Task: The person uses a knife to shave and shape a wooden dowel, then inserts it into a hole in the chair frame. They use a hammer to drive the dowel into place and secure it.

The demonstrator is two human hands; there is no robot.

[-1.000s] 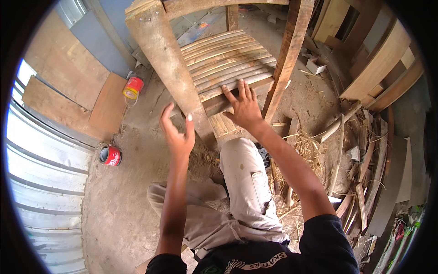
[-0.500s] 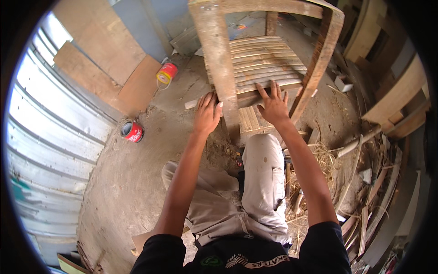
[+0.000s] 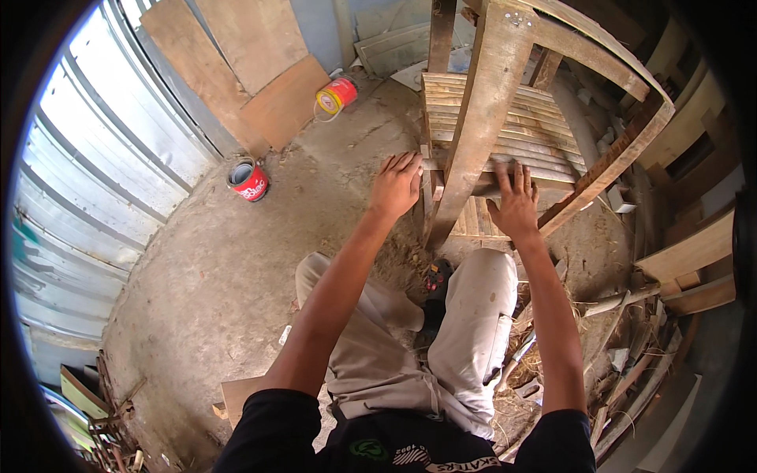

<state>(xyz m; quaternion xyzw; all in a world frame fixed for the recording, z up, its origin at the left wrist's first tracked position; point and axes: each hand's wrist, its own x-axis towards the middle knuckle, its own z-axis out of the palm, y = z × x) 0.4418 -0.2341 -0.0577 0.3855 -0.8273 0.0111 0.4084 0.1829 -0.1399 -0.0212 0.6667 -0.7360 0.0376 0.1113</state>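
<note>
A wooden frame with upright posts, one post (image 3: pixel 482 118) nearest me, stands at the upper right with a shelf of light slats (image 3: pixel 528 126). My left hand (image 3: pixel 397 188) is left of that post. Its fingers are close together and bent over the outer end of a pale wooden strip (image 3: pixel 430 164) that juts out beside the post; most of this end is hidden under them. My right hand (image 3: pixel 516 209) rests against the shelf's front rail (image 3: pixel 552 191), fingers spread and palm down. Below the rail, lower slats (image 3: pixel 475 217) show.
Two red paint cans, one upright (image 3: pixel 249 183) and one tilted (image 3: pixel 337 94), are on the dirt floor at the left. Plywood sheets (image 3: pixel 284 102) lean on the back wall. Corrugated metal (image 3: pixel 87 189) lines the left. Scrap wood (image 3: pixel 643 370) and straw lie to my right.
The view has turned left, so the frame appears farther right. My left hand has shifted outward from the post onto the strip's end. My right hand stays at the shelf's front rail.
</note>
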